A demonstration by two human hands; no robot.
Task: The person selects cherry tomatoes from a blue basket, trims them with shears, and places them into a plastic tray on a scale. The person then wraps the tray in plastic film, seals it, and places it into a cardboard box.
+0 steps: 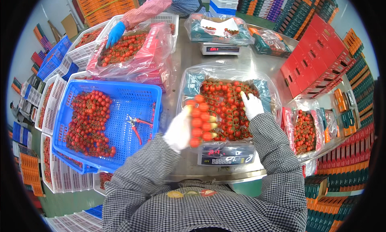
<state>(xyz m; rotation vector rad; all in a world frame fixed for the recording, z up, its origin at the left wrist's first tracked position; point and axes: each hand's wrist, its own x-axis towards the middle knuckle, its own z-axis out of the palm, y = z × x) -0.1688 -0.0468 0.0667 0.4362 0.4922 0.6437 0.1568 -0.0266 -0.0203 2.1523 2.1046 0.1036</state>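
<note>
My left hand (180,130), in a white glove, holds a cluster of cherry tomatoes on the vine (200,121), slightly blurred, above the near left part of a plastic-lined carton (190,84). Rows of vine tomatoes (230,111) lie in this carton, which rests on a digital scale (226,160). My right hand (252,104), gloved in white too, touches the tomatoes at the carton's right side, fingers apart. Left of the carton, a blue plastic crate (126,94) contains more vine tomatoes (90,123) and red-handled pruning shears (135,126).
Across the steel table (188,55), a co-worker's blue-gloved hand (115,34) is over a red carton of tomatoes (125,48). A second scale (221,49) carries another carton (197,32). Red boxes (316,57) are stacked at right, beside a smaller filled carton (304,132).
</note>
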